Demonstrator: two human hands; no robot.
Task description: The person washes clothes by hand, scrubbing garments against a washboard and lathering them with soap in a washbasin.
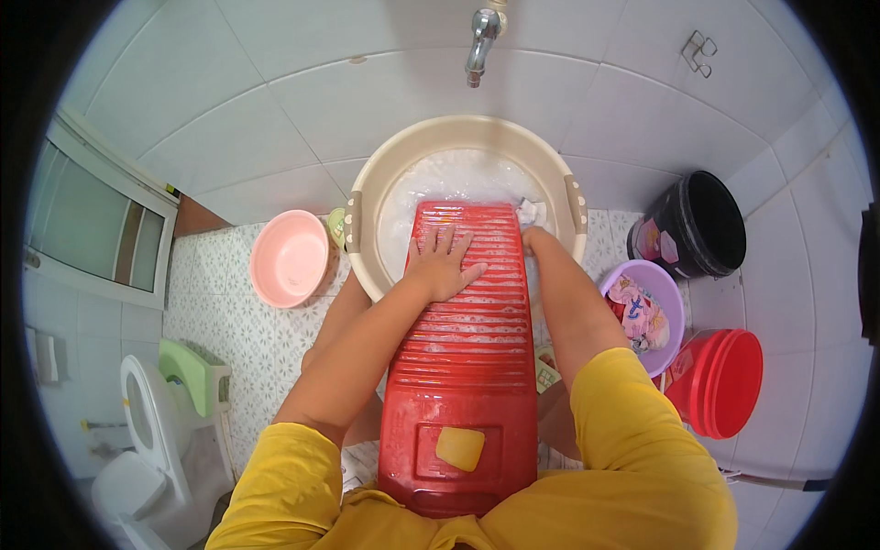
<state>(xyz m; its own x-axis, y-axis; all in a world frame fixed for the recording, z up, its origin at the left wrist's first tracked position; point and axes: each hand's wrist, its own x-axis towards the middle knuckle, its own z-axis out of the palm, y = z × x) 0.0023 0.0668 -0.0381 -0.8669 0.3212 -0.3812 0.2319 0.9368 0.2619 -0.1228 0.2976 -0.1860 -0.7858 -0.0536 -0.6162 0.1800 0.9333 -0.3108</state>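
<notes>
A red plastic washboard [474, 323] slants from the person's lap into a beige round basin [474, 127] of sudsy water [467, 175]. My left hand [440, 268] lies flat on the wet ridges, fingers spread, holding nothing. At the washboard's right edge, my right hand [537, 240] reaches down into the basin. Its fingers are mostly hidden, so its grip does not show. Just beyond it, a bit of whitish cloth [529, 211] pokes out of the suds. A yellow bar of soap [460, 448] rests in the recess at the washboard's near end.
Left of the basin sits a pink basin [289, 258]; a white toilet [155, 440] is farther left. On the right stand a black bucket [711, 223], a purple basin [672, 309] with clothes [639, 313], and a red bucket [735, 385]. A metal tap [481, 45] juts from the wall above.
</notes>
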